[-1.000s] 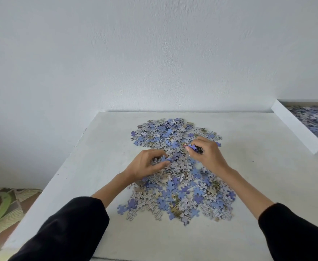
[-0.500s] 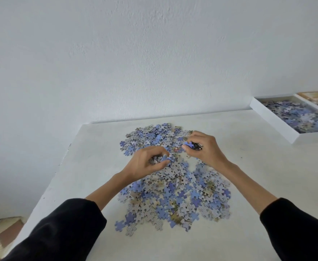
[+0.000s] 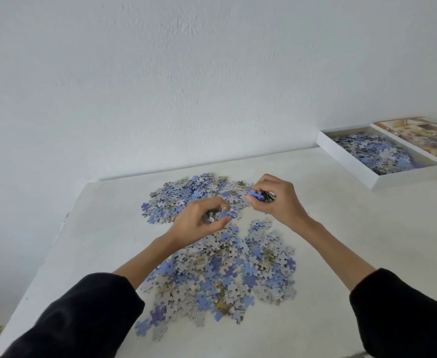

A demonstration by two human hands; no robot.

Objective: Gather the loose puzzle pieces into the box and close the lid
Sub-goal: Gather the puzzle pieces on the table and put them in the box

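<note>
Clutching puzzle pieces (image 3: 255, 195), hands (image 3: 195, 224) (image 3: 280, 202) half-hide them; lid (image 3: 424, 135) cropped.

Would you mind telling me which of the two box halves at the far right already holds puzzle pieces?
The white tray, the left one of the two, holds a heap of pieces; the lid beside it shows only its printed picture.

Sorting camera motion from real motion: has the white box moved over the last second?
No. The box still lies at the table's far right edge by the wall; only the view has swung right.
</note>
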